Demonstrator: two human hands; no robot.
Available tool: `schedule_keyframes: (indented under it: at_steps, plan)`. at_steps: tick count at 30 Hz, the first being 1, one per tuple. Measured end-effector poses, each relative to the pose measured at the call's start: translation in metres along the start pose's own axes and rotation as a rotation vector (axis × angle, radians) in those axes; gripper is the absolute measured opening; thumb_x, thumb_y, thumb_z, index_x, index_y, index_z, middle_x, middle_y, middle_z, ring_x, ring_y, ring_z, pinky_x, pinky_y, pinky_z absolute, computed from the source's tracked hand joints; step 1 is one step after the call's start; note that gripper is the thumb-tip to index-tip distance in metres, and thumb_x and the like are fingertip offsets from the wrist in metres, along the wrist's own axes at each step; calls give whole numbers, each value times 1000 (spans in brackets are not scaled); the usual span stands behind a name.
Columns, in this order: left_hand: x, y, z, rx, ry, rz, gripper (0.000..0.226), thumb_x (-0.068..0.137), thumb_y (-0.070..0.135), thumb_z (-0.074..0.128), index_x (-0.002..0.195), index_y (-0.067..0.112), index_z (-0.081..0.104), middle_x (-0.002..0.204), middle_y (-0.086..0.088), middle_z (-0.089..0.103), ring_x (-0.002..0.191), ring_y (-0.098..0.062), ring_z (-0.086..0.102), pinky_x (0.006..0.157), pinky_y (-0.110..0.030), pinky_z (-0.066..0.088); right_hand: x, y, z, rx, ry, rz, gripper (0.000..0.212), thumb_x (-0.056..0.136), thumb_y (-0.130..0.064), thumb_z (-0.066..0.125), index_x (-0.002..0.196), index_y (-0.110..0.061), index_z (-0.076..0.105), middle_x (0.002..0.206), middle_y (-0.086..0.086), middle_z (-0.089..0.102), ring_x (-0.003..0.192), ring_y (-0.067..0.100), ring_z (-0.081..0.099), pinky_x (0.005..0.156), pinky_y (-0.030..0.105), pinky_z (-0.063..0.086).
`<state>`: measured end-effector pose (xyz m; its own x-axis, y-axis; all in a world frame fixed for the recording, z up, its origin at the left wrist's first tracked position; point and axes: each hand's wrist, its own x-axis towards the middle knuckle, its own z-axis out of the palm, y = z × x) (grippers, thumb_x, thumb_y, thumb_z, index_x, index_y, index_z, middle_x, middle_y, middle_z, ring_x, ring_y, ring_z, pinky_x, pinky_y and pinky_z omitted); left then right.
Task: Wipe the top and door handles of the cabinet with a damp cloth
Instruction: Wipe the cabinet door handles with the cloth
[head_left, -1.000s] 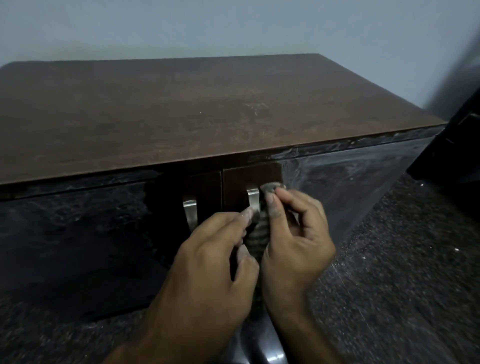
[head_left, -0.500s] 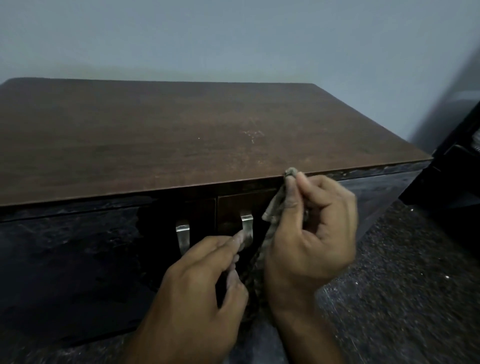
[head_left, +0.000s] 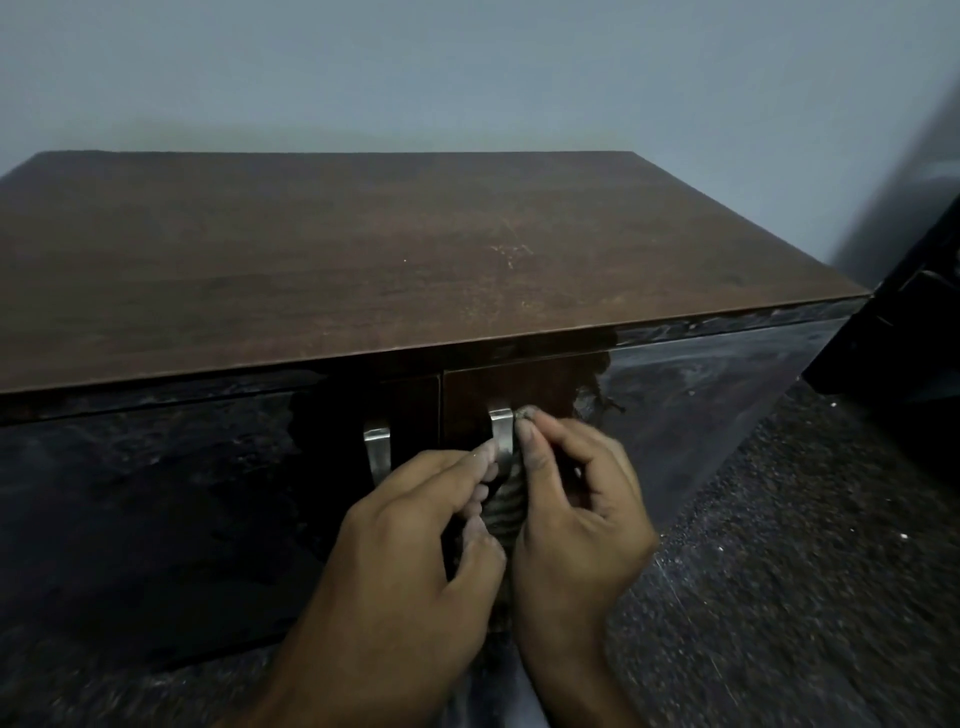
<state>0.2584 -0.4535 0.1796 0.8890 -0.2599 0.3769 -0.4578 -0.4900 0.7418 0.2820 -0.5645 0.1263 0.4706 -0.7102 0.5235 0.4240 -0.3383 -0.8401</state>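
A low cabinet with a brown wooden top (head_left: 363, 260) and two glossy dark doors stands against the wall. Each door has a metal handle: the left handle (head_left: 377, 452) is bare, the right handle (head_left: 501, 436) has a striped grey cloth (head_left: 506, 506) wrapped behind it. My right hand (head_left: 576, 519) pinches the cloth's upper end beside the top of the right handle. My left hand (head_left: 415, 551) pinches the cloth's lower part just left of that handle. Most of the cloth is hidden between my hands.
A pale wall (head_left: 467, 78) rises behind the cabinet. A dark piece of furniture (head_left: 904, 312) stands close at the right. Speckled dark flooring (head_left: 779, 571) lies in front and to the right of the cabinet.
My right hand, raised with the cloth end to the cabinet's top edge half a second ago, has come back down beside the right handle. My left hand stays at the handle's lower part.
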Motion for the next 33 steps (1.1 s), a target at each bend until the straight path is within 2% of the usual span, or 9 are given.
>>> schedule_keyframes:
  at_steps: [4,7,16,18,20,22,25,29,33]
  plan:
    - [-3,3,0,17,-29,-1,52,83,5,67,130,24,61,108,27,61,105,11,55,85,1,37,-14,-3,-8,104,-28,297,12,83,-24,74,92,-29,80,94,-7,79,93,16,76,81,33,62]
    - [-2,5,0,36,-64,20,54,84,6,66,134,26,57,111,31,55,107,11,53,85,2,36,-11,-5,-14,117,-92,405,14,85,-16,76,88,-28,80,92,-5,79,91,12,76,80,33,63]
    - [-7,-1,-3,68,-76,21,53,84,12,64,135,26,56,115,32,55,108,11,53,86,1,36,6,-5,0,-17,-20,-26,8,88,-5,77,93,-11,76,93,-3,72,91,10,70,78,12,52]
    - [-8,-1,-4,65,-72,19,53,83,17,60,135,26,56,116,33,53,108,12,52,86,2,35,-8,4,-4,-88,18,113,5,89,-21,75,89,-20,70,89,-4,69,85,7,68,71,9,49]
    - [-8,-2,-5,55,-73,17,54,83,19,59,136,27,54,118,34,50,108,12,52,87,1,35,-20,11,-9,-152,24,340,20,84,-48,71,83,-28,65,79,-8,69,75,8,67,61,12,50]
    - [-8,-2,-6,60,-72,17,54,83,20,59,136,26,54,117,33,51,107,11,53,87,1,36,-23,13,-10,-181,-22,453,29,81,-57,68,79,-28,68,72,-9,71,67,7,68,53,13,49]
    - [-6,-2,-5,68,-68,5,53,85,9,66,135,25,56,112,31,55,105,11,54,85,2,36,-18,3,-8,-44,-49,489,21,87,-42,72,79,-22,74,71,-13,75,63,3,71,52,12,51]
    - [-5,2,-5,92,-89,17,55,85,10,65,137,26,54,111,31,56,108,14,50,86,4,33,-5,-18,-10,111,-104,373,11,93,-26,71,89,-24,80,89,-6,79,87,11,76,73,26,62]
    - [-6,0,-8,112,-63,15,54,84,7,65,135,21,56,112,26,57,107,12,53,86,2,35,-6,-22,-13,152,-195,225,19,97,-12,66,105,-21,79,106,-6,75,105,10,71,83,14,56]
